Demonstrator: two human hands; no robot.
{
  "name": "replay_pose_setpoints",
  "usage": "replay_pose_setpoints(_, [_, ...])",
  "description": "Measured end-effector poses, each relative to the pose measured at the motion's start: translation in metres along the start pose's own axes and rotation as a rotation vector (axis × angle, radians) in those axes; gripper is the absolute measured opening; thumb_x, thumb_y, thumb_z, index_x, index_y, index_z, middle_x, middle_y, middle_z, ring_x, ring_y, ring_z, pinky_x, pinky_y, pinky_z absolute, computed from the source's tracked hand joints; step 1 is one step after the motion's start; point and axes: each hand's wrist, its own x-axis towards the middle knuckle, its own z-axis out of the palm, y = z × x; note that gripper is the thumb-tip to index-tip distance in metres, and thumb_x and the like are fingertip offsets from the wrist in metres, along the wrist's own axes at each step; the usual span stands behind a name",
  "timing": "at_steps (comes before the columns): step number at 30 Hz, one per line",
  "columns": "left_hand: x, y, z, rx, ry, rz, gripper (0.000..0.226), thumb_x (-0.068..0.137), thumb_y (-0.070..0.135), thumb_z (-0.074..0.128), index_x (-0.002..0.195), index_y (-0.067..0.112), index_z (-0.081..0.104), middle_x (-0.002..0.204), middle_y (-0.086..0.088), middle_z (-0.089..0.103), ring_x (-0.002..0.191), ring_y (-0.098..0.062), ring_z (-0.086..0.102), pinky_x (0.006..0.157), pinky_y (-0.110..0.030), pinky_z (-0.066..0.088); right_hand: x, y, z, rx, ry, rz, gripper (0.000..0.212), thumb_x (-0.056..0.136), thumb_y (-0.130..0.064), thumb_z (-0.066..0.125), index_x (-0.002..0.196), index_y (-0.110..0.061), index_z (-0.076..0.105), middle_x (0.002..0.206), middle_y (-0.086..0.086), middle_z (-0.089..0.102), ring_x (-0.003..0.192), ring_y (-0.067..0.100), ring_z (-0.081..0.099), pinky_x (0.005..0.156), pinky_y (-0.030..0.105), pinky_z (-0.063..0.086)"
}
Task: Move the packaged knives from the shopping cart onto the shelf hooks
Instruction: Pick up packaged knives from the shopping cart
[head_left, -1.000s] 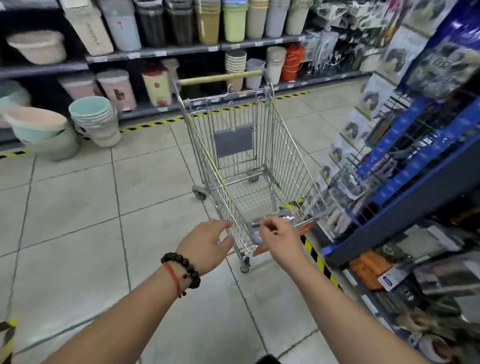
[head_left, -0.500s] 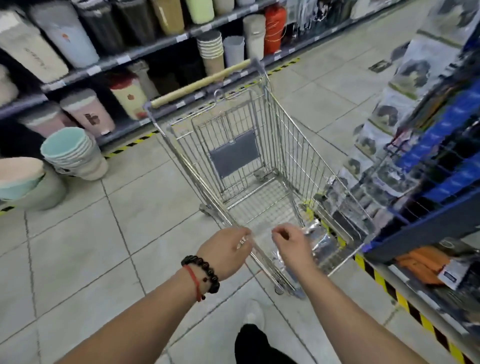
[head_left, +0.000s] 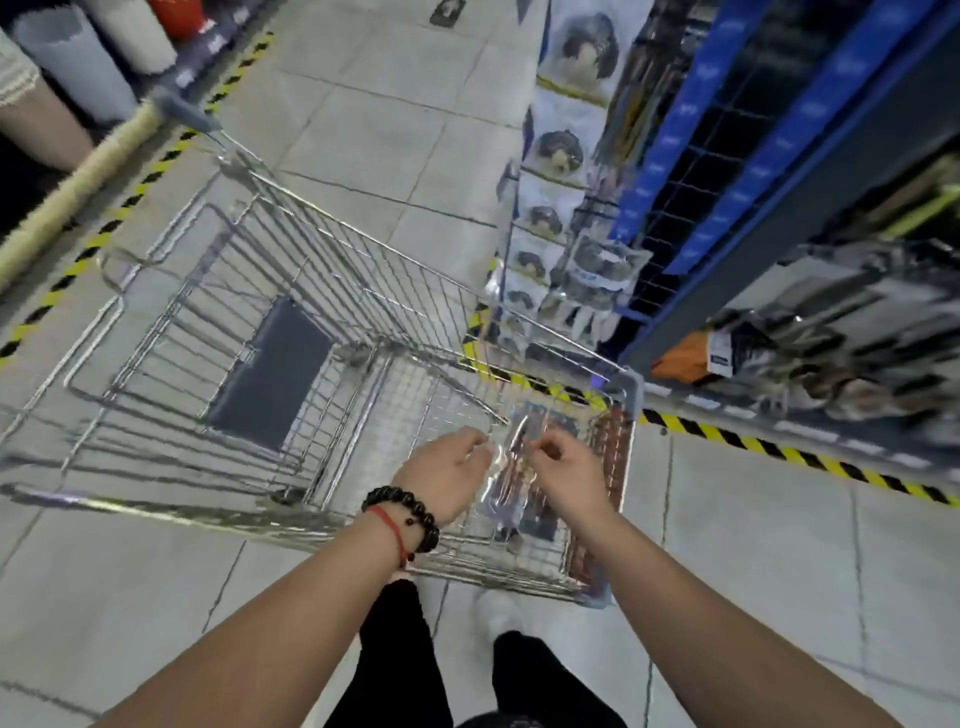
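A clear-plastic packaged knife (head_left: 511, 470) sits upright inside the near end of the wire shopping cart (head_left: 156, 512). My right hand (head_left: 569, 475) pinches its top edge. The fingers of my left hand (head_left: 447, 478) curl against its left edge. More packaged knives with reddish cards (head_left: 610, 467) lean against the cart's right wall. To the right stands the blue shelf with a wire grid and hooks (head_left: 727, 156), with hanging packages (head_left: 597, 270) at its near end.
A lower shelf of packaged knives (head_left: 841, 338) runs along the right behind yellow-black floor tape (head_left: 779, 447). The cart's beige handle (head_left: 78, 182) points to the far left, near bins (head_left: 78, 57). My legs and shoe (head_left: 493, 613) are below the cart.
The view has tipped down over the cart. My left hand has moved from the cart's rim to the package's left edge. My right hand still holds the package.
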Motion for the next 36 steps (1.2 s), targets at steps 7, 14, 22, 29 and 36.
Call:
replay_pose_setpoints(7, [0.111,-0.004,0.031,-0.082,-0.269,-0.093,0.036,0.098,0.035,0.043,0.127,0.016,0.053,0.126,-0.008,0.059,0.106,-0.023,0.056,0.089,-0.026,0.043,0.045,0.033,0.009,-0.047,0.180,0.276,0.015,0.087,-0.022,0.059,0.099,-0.016,0.065,0.089,0.003,0.066,0.080,0.019,0.058,0.060,0.024,0.040])
replay_pose_setpoints(14, [0.191,-0.055,0.093,-0.162,-0.396,-0.347,0.055,0.095,0.041,0.048,0.140,0.010,0.043,0.147,-0.011,0.043,0.130,-0.029,0.046,0.109,-0.046,0.039,0.098,0.102,0.036,-0.107,0.164,0.444,0.026,0.096,-0.020,0.052,0.120,-0.013,0.059,0.084,-0.005,0.060,0.063,0.007,0.056,0.044,0.014,0.037])
replay_pose_setpoints(22, [0.260,-0.106,0.175,-0.183,-0.359,-0.424,0.047,0.098,0.028,0.050,0.140,0.014,0.035,0.100,-0.001,0.056,0.067,-0.009,0.051,0.056,-0.022,0.043,0.175,0.193,0.080,-0.037,0.176,0.684,0.055,0.098,-0.033,0.053,0.146,-0.016,0.033,0.113,0.007,0.063,0.075,0.013,0.059,0.049,0.018,0.042])
replay_pose_setpoints(29, [0.283,-0.111,0.228,-0.182,-0.201,-0.537,0.041,0.074,0.048,0.070,0.104,0.030,0.049,0.101,-0.004,0.060,0.095,-0.026,0.059,0.083,-0.040,0.055,0.198,0.232,0.117,-0.280,0.263,0.720,0.076,0.089,-0.028,0.060,0.151,-0.023,0.017,0.143,0.013,0.036,0.128,0.033,0.040,0.100,0.043,0.041])
replay_pose_setpoints(36, [0.273,-0.110,0.233,-0.263,-0.086,-0.496,0.031,0.073,0.034,0.070,0.091,0.025,0.047,0.084,-0.001,0.065,0.075,-0.022,0.064,0.077,-0.040,0.057,0.185,0.224,0.122,-0.270,0.315,0.643,0.068,0.078,-0.013,0.067,0.132,-0.031,0.031,0.121,0.005,0.049,0.100,0.027,0.058,0.080,0.040,0.051])
